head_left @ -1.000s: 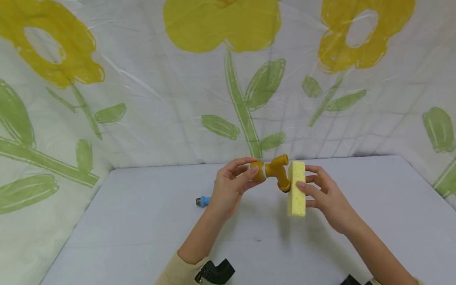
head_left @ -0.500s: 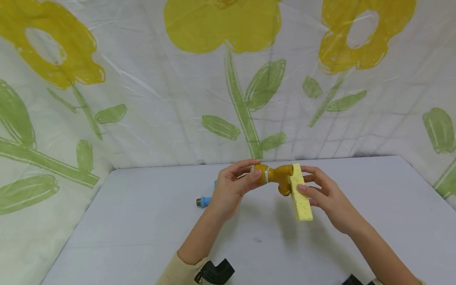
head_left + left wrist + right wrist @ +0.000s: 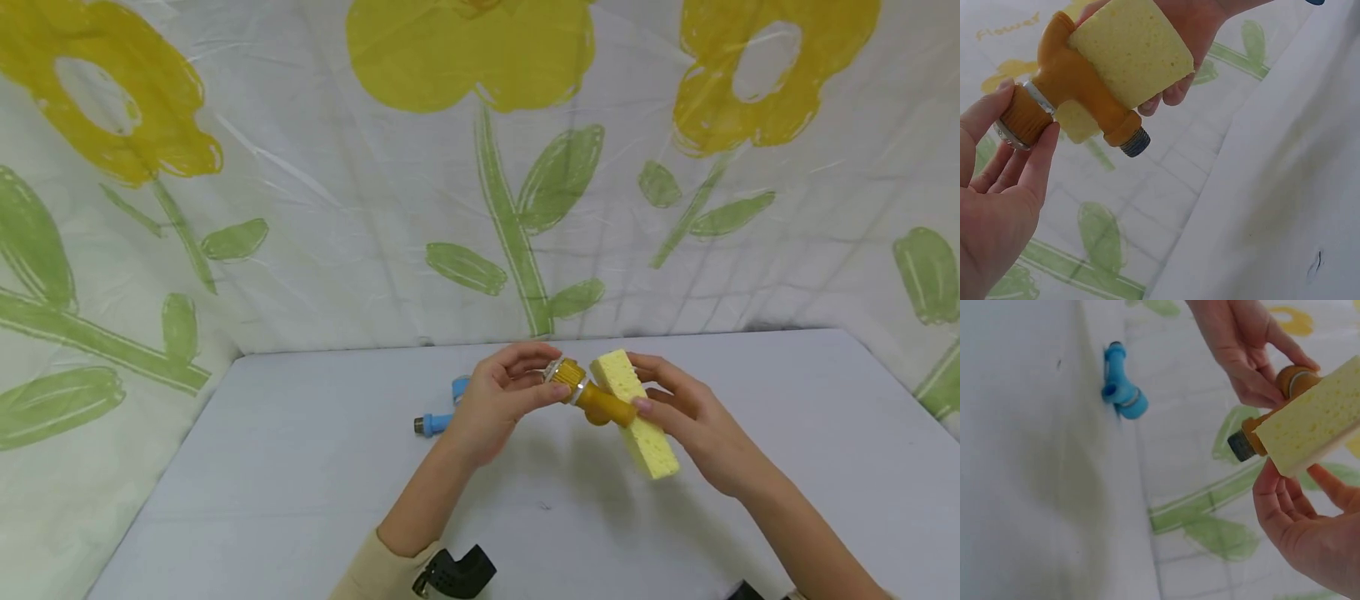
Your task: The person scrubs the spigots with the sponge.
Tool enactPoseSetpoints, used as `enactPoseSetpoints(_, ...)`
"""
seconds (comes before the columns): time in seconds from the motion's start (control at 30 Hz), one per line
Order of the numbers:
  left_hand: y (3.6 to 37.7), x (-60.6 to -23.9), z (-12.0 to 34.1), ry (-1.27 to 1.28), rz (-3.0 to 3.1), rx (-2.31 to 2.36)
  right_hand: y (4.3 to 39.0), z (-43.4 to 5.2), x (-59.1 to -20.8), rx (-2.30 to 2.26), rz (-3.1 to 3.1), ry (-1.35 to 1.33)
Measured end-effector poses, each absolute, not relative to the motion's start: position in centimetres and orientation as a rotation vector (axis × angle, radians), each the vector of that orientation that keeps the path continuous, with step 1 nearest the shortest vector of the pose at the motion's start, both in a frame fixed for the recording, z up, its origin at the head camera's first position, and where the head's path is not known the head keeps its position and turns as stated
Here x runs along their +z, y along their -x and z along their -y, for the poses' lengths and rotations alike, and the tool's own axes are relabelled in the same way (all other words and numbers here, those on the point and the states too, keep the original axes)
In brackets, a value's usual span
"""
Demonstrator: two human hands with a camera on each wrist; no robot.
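L hand (image 3: 491, 408) pinches ribbed end of orange tap (image 3: 603, 404), thumb & fingers closed on it, tap held up over far half of table (image 3: 262, 500); R hand (image 3: 697, 421) grips yellow sponge (image 3: 651, 447) betw. thumb & fingers, just right of tap & seemingly touching it; blue tap (image 3: 433, 425) on table, left, partly hidden by L hand
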State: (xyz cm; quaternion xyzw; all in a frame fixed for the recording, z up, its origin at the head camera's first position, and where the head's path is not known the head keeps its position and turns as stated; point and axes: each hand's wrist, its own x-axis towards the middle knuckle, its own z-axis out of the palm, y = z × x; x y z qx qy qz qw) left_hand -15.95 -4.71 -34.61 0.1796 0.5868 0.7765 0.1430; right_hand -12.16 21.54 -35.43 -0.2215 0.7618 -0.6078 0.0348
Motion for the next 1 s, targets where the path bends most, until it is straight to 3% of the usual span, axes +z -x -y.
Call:
enactPoseSetpoints(0.27, 15.9, -35.2, 4.5, -0.550, -1.621, 2.286, 12.0, -20.9, -35.5, -1.815, -2.426, 0.591)
enactPoseSetpoints(1.0, 15.7, -36.2, 3.1, -0.505, -1.665, 2.225, 11.5, -20.3, -34.9, -1.920, -2.439, 0.665)
